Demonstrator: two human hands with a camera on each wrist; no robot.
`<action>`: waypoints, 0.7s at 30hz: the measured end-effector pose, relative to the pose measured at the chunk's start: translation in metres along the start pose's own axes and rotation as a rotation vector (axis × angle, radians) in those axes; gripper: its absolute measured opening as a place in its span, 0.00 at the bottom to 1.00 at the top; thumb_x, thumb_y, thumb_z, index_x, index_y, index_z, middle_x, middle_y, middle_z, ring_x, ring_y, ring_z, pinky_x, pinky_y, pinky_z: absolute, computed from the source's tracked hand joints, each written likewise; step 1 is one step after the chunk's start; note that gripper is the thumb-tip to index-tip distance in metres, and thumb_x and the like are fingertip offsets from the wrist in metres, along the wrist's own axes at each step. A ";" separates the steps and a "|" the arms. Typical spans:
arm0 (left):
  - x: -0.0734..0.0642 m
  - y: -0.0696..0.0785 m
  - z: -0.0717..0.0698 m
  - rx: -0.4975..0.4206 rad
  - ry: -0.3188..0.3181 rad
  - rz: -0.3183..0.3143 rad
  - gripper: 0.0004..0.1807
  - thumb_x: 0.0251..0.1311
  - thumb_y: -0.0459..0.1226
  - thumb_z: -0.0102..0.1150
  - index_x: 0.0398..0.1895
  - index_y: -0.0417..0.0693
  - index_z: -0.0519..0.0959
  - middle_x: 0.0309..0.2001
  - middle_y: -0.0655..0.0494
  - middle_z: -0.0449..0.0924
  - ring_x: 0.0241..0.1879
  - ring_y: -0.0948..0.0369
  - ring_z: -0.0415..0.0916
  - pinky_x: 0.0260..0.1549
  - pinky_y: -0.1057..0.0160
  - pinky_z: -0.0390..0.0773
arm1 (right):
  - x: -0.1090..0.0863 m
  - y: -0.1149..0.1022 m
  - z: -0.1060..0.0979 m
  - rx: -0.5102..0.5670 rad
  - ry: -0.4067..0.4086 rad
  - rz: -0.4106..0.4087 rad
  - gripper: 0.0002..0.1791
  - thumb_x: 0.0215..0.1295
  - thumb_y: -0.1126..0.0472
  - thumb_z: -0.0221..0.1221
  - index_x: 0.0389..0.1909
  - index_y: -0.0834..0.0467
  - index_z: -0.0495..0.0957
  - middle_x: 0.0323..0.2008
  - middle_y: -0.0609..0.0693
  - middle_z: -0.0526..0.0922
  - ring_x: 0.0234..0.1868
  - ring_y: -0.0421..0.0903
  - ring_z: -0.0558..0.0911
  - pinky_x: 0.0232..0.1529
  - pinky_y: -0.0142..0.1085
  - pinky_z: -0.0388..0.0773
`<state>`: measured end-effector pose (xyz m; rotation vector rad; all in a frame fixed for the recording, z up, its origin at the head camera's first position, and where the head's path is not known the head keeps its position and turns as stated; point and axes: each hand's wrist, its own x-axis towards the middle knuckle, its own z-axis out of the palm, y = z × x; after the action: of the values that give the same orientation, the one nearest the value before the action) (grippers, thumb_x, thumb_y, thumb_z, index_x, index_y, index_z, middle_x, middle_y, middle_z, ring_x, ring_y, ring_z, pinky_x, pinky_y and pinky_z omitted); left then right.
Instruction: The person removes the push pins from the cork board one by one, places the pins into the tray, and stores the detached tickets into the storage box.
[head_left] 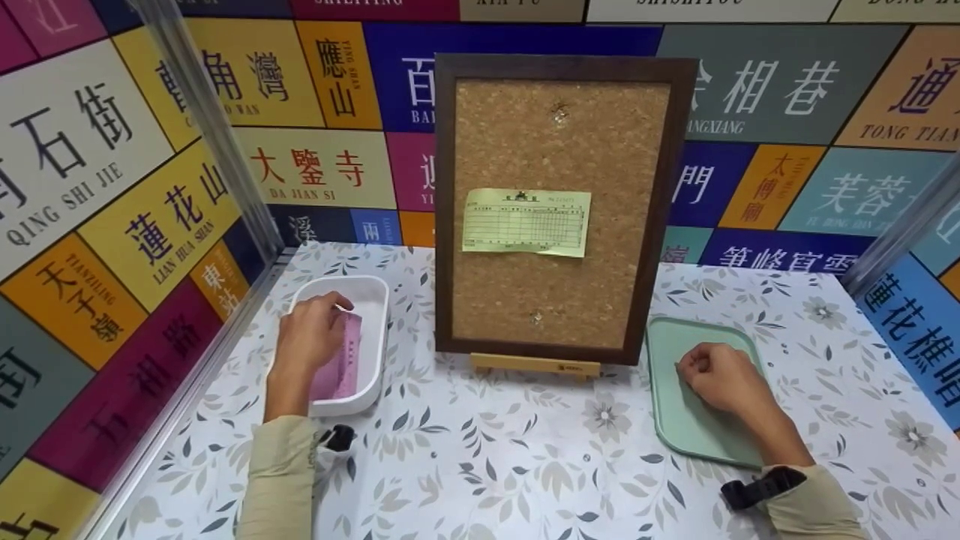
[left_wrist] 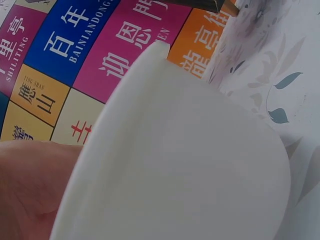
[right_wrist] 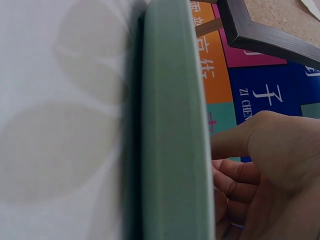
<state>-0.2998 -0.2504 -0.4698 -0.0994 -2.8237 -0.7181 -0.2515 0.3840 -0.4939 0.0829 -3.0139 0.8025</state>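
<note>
My left hand (head_left: 307, 330) reaches into a white plastic tub (head_left: 373, 337) on the left, over a pink printed slip of paper (head_left: 349, 360). Its fingertips are mostly hidden, so a grip on the paper cannot be made out. In the left wrist view the tub's wall (left_wrist: 200, 160) covers most of that hand. My right hand (head_left: 724, 375) is over a pale green tray (head_left: 679, 409), fingers bent and fingertips low by its surface. The right wrist view has the tray's side (right_wrist: 175, 125) in front of those fingertips; anything between them is hidden.
A dark-framed corkboard (head_left: 555, 300) leans on a small wooden stand (head_left: 536, 365) between the hands. On it are a yellow-green form (head_left: 525, 223) and small clusters of pins (head_left: 560, 113). A floral cloth (head_left: 487, 465) covers the table; sign-printed walls (head_left: 780, 82) enclose it.
</note>
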 end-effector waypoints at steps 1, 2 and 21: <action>0.000 0.000 0.000 0.001 0.004 0.004 0.16 0.71 0.29 0.55 0.55 0.46 0.86 0.53 0.40 0.90 0.58 0.39 0.84 0.58 0.33 0.76 | 0.000 0.000 0.000 -0.002 0.001 0.002 0.07 0.67 0.61 0.66 0.40 0.61 0.88 0.32 0.51 0.89 0.33 0.44 0.81 0.38 0.38 0.76; 0.000 -0.001 0.000 0.003 0.009 0.007 0.16 0.71 0.29 0.55 0.55 0.46 0.86 0.53 0.40 0.90 0.58 0.39 0.84 0.58 0.34 0.77 | 0.000 0.000 0.000 -0.001 0.001 0.004 0.07 0.67 0.61 0.67 0.40 0.61 0.88 0.32 0.51 0.89 0.33 0.44 0.81 0.39 0.38 0.76; 0.000 0.016 -0.008 0.000 0.160 0.052 0.12 0.72 0.34 0.60 0.52 0.48 0.88 0.52 0.46 0.91 0.57 0.39 0.83 0.57 0.34 0.76 | -0.002 -0.009 -0.006 0.055 0.204 -0.037 0.05 0.67 0.64 0.66 0.41 0.58 0.87 0.34 0.52 0.90 0.28 0.39 0.82 0.34 0.32 0.74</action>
<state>-0.2964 -0.2397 -0.4552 -0.1103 -2.6590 -0.6831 -0.2493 0.3790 -0.4843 0.0538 -2.7921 0.8353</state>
